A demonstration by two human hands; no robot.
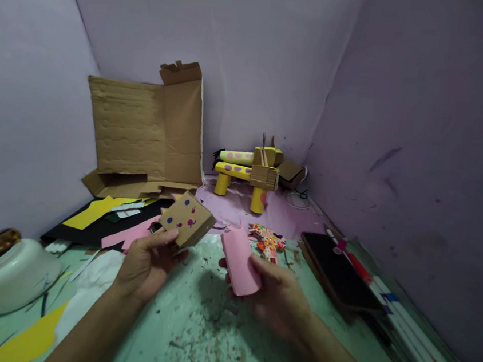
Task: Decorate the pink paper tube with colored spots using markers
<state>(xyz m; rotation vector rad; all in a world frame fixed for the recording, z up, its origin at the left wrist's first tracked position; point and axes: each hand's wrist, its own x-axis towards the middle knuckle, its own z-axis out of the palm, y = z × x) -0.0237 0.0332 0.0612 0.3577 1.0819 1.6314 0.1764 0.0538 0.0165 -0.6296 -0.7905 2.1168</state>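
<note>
My left hand (149,263) grips a small cardboard box (188,220) by its lower left side. Dark blue dots and magenta marks are drawn on the box's front. In my right hand (274,282) is a pink paper tube (240,261), tilted, with my thumb on its right side and fingertips showing at its left. The box and the tube are apart, both held above the green table. Just behind the tube lies a colourful patterned paper cutout (268,241).
Yellow animal figures (242,172) made of tubes and cardboard stand at the back. A large opened carton (143,130) leans on the wall. Paper scraps (91,211) and a white pot (11,278) are left; a black phone-like slab (339,272) and white sticks (419,332) right.
</note>
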